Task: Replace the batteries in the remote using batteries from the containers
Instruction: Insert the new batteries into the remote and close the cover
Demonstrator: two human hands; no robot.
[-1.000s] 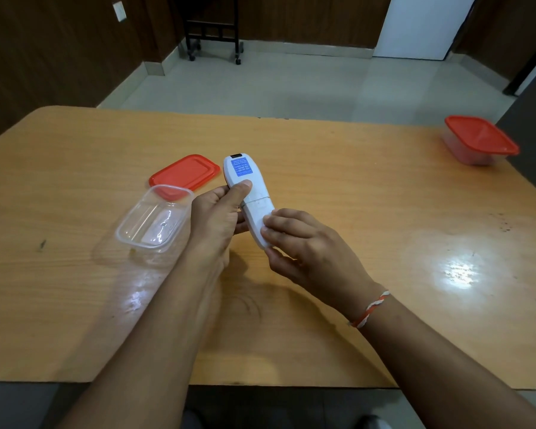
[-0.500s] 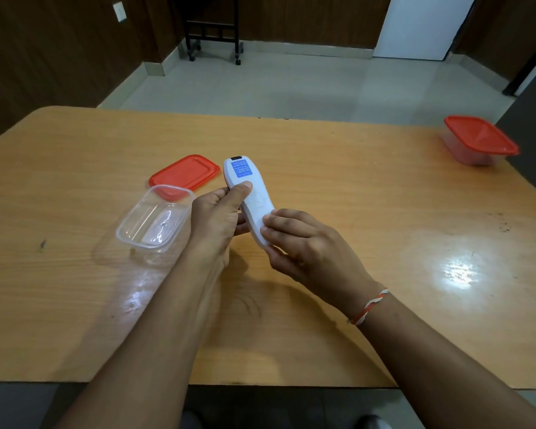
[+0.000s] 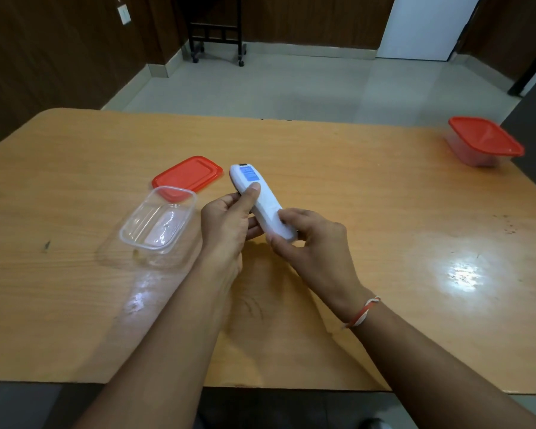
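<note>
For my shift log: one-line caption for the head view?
Both hands, left hand and right hand, hold white plastic remote above wooden table, beside open clear container.

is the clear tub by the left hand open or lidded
Open. The clear tub has no lid on it; a red lid lies flat on the table just behind it.

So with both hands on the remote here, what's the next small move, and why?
Probably set the remote down on the table. Both the left hand and the right hand grip it, its back looks closed with no open battery bay showing, and the clear container beside it looks empty.
</note>
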